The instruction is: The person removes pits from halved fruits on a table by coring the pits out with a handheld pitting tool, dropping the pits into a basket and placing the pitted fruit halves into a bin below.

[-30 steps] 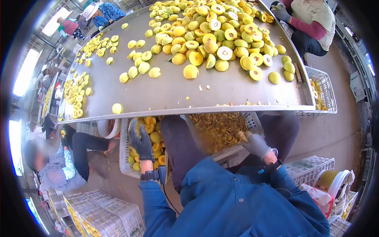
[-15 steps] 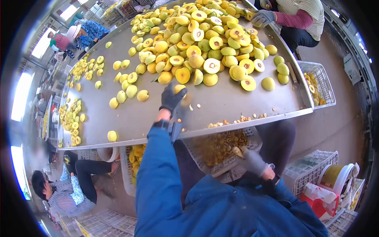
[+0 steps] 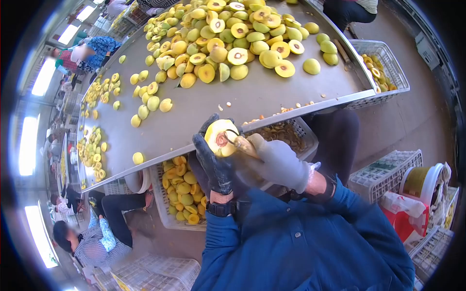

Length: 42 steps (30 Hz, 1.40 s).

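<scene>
The surface (image 3: 281, 94) is smooth grey metal with a dull sheen. The left hand (image 3: 214, 162) wears a dark, rubbery-looking glove with pale scuffs; the grey glove on the right hand (image 3: 281, 162) looks matt. The tool (image 3: 247, 147) has a worn, wooden-looking handle. The halved fruit (image 3: 216, 133) shows smooth flesh. The shirt (image 3: 320, 233) is blue cloth, the lattice crate (image 3: 381, 182) hard plastic.

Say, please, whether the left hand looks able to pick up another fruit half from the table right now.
Probably not: the left hand cradles a fruit half, and the tool in the right hand is at its cut face.
</scene>
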Available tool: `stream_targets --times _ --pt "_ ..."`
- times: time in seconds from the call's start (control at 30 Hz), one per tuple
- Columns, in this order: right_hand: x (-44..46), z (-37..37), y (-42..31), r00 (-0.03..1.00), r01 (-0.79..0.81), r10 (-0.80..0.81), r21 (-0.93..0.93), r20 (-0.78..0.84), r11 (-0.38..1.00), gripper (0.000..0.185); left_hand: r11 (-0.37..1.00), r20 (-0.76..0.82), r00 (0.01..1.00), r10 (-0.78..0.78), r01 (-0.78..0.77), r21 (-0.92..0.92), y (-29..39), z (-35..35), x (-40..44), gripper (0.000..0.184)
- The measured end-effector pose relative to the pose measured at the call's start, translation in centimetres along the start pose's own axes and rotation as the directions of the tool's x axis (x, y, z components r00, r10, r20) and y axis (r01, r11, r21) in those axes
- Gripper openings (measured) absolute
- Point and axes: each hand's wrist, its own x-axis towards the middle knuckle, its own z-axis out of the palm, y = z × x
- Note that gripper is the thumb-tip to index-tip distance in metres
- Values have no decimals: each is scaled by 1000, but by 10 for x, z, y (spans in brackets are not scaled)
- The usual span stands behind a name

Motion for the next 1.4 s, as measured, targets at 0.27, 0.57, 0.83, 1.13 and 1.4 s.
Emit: stream_targets --times 0.27,0.57,0.83,1.13,1.4 --pt "-18 -2 -7 996 14 -28 -147 -90 989 23 983 -74 993 96 -83 166 34 50 -29 54" --pt "-28 -17 -18 1000 21 -21 -45 1 999 28 998 -192 981 -7 -6 -68 36 67 -33 53" --pt "-30 -21 -25 991 98 -110 -140 -81 985 29 968 -121 962 244 -234 94 46 72 -40 55" --pt "-32 -12 -29 996 21 -25 -47 -87 999 29 813 -66 896 438 -364 453 34 55 -32 57" --pt "-33 -16 -21 997 70 -65 114 -46 991 25 910 -76 932 354 -324 258 43 65 -32 49"
